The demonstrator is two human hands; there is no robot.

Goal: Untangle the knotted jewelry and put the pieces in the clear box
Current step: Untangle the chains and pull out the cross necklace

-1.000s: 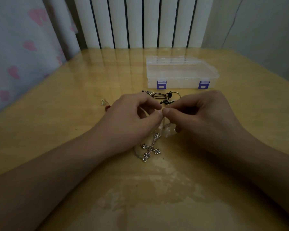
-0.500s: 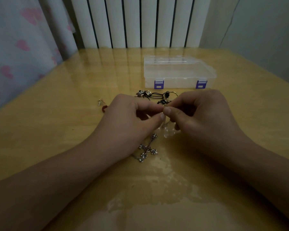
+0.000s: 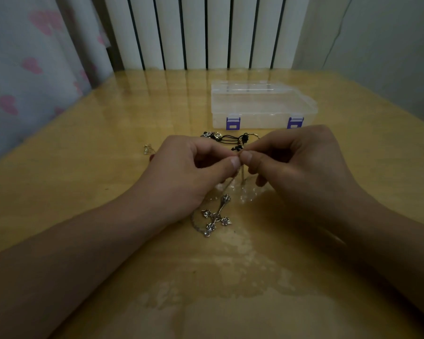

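Centre of frame: your left hand point(image 3: 189, 172) and right hand point(image 3: 301, 165) meet thumb-tip to thumb-tip, each pinching the thin silver chain point(image 3: 241, 173), which hangs slack to the cross pendant point(image 3: 217, 215) lying on the table point(image 3: 83, 192) just below. Treat the chain as light, limp and slippery (fine links probably kink or snap if jerked); take hold close either side of the knot. A black-cord piece point(image 3: 233, 140) lies just above your hands; the clear box point(image 3: 260, 106), upper centre, sits with its lid down.
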